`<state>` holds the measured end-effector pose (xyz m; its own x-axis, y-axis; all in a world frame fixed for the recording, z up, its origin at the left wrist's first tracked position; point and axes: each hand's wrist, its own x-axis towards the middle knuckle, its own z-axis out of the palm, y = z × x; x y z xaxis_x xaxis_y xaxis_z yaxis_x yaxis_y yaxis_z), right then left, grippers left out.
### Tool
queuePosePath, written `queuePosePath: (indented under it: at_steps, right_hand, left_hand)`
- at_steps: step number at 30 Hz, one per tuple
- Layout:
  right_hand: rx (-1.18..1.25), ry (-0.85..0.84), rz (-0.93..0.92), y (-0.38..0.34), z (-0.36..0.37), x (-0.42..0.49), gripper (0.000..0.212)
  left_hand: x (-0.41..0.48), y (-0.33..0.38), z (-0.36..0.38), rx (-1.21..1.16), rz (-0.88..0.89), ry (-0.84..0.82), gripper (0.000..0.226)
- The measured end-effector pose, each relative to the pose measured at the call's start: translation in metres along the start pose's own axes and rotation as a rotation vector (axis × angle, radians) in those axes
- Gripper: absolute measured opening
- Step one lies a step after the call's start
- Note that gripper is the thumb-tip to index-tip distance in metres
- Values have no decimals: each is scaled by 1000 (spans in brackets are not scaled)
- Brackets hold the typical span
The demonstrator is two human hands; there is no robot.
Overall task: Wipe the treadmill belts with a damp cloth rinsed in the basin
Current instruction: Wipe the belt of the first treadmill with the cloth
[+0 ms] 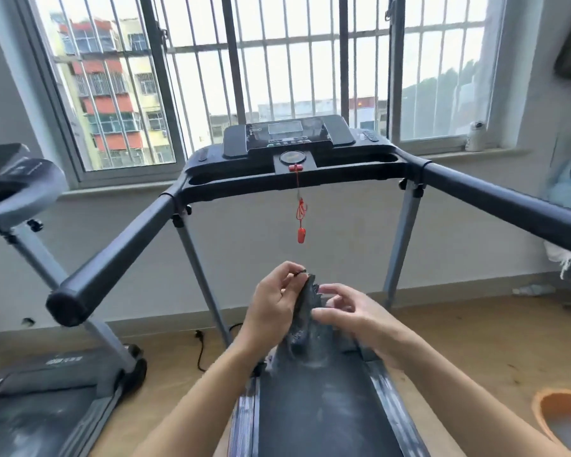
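Above the treadmill belt (323,417), the left hand (274,301) and right hand (346,315) each pinch the dark cloth (305,321), apparently spreading it for wiping.

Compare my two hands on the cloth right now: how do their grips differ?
The left hand sits higher and pinches the top edge of the dark cloth; the right hand sits lower, fingers curled against the cloth's middle. Both hold it up above the treadmill belt.
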<state>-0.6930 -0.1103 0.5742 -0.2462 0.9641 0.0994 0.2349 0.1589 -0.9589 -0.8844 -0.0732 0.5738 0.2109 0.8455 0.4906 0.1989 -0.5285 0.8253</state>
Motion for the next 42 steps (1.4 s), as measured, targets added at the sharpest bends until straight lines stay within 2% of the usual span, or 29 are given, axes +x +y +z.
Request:
queuePosePath:
  at_steps: [3,5,7,9,11,13,15,16,18,19,21,26,28,30,33,35,38,40,42]
  right_hand:
    - [-55,-71,-87,5,27,45,24]
    - [-88,-28,-138,14,42,67,26]
    - [-92,-16,-153,24,53,76,24]
    - [-131,-3,-170,39,69,82,17]
    - [-202,0,-245,55,86,81,14]
    - [-283,-15,-303,76,106,75,16]
    - [-361,-2,-301,102,117,68,9]
    - [-396,21,-288,112,116,64,13]
    - [-449,57,-240,129,119,51,30]
    - [-455,77,-211,132,118,42,34]
    - [-409,128,-150,136,116,23,39]
    - [-209,272,-12,123,122,-21,40]
    - [-94,337,2,120,134,-35,37]
    - [95,399,-9,121,147,-48,31]
    - [254,518,13,128,160,-62,30]
    - [264,589,43,136,163,-68,45]
    - [132,594,40,145,162,-67,63]
    - [13,534,-29,147,159,-60,51]
    - [0,468,-74,141,156,-50,20]
  left_hand:
    - [31,-16,-17,272,19,-122,12]
    - [47,-32,-32,433,29,-175,9]
    - [53,-45,-46,499,17,-214,7]
    - [46,-61,-56,441,-15,-247,9]
    - [28,-80,-63,285,-50,-291,16]
    - [-4,-109,-74,118,-93,-350,35]
    - [-40,-140,-82,16,-145,-452,52]
    - [-56,-153,-84,0,-176,-501,48]
    - [-91,-175,-84,11,-227,-538,23]
    - [-104,-182,-83,9,-238,-526,14]
    - [-121,-186,-78,-70,-275,-431,14]
    - [-128,-159,-63,-711,-427,-174,16]
    - [-131,-147,-51,-863,-492,-117,11]
    - [-140,-143,-36,-828,-528,-27,5]
    - [-161,-146,-22,-584,-483,120,11]
    - [-176,-148,-24,-499,-481,193,12]
    - [-190,-155,-27,-336,-453,277,29]
    - [-192,-159,-28,-325,-446,287,32]
    - [-189,-159,-31,-432,-439,233,22]
